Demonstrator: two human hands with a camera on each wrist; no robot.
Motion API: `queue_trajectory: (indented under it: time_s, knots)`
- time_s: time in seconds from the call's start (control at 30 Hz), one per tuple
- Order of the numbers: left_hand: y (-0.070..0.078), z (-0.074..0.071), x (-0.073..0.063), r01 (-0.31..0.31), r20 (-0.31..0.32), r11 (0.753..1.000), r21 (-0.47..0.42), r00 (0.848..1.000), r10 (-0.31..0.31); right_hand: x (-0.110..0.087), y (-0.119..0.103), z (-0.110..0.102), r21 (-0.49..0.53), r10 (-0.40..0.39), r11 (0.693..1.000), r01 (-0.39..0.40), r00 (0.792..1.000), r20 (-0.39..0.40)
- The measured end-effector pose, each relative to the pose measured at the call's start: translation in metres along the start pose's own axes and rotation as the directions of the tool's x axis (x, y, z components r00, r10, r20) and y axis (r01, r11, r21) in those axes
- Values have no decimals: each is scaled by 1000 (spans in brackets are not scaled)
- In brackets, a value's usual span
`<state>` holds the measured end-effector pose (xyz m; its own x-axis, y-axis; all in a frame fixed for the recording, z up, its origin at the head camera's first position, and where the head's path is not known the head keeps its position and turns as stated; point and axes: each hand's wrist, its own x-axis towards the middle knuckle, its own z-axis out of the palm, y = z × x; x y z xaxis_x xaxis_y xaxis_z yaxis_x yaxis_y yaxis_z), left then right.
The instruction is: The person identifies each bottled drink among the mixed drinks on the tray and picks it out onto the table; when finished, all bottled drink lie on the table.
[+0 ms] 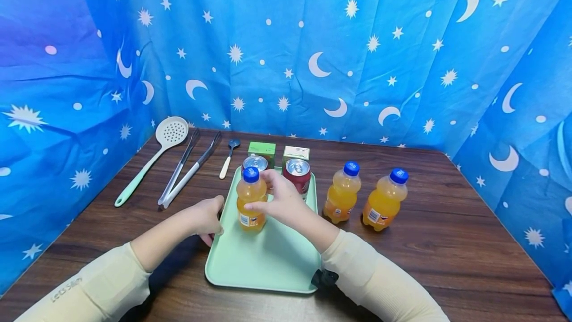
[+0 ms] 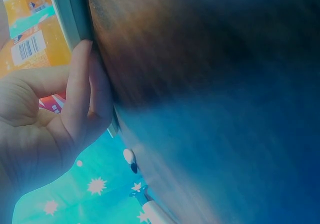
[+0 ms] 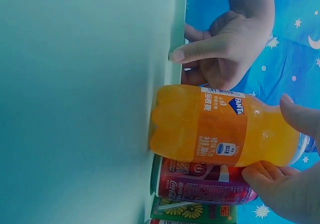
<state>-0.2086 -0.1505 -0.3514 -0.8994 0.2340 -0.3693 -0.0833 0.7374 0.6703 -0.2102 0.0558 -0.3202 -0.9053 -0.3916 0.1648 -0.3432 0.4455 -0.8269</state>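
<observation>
An orange Fanta bottle [image 1: 251,207] with a blue cap stands upright on the left part of a light green tray [image 1: 263,262]. My right hand [image 1: 286,200] holds this bottle around its upper part, thumb [image 3: 300,116] on one side and fingers [image 3: 267,176] on the other. At the tray's left edge my left hand [image 1: 206,217] grips the rim, its thumb at the top of the edge and the other fingers along the outside. Behind the bottle, two drink cans, the left one [image 1: 255,163] and a red one [image 1: 297,173], stand at the tray's far end.
Two green-and-white drink cartons, left [image 1: 262,149] and right [image 1: 296,153], stand behind the cans. Two more orange bottles, one [image 1: 341,195] nearer the tray and another [image 1: 384,202], stand right. A skimmer [image 1: 172,132], tongs [image 1: 189,175] and a spoon [image 1: 229,158] lie left on the wooden table.
</observation>
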Motion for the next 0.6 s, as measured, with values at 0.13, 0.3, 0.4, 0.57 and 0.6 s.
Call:
queue_trajectory:
  time_s: [0.13, 0.3, 0.4, 0.57, 0.6]
  knots:
    - [1, 0, 0, 2, 3, 1000, 0, 1000, -2, 0, -1, 0, 9, 11, 1000, -11, 1000, -3]
    - [2, -1, -1, 2, 7, 1000, -3, 1000, -2, 0, -1, -1, 18, 17, 1000, -17, 1000, -7]
    - [1, -1, -1, 1, 8, 1000, -5, 1000, -1, 0, -2, -1, 28, 19, 999, -19, 1000, -6]
    - [0, -1, 0, 1, 10, 1000, -7, 1000, -1, 0, -1, 0, 28, 13, 1000, -12, 1000, -7]
    - [0, 0, 0, 1, 10, 1000, -7, 1000, -1, 0, -1, 0, 26, 12, 1000, -12, 1000, -7]
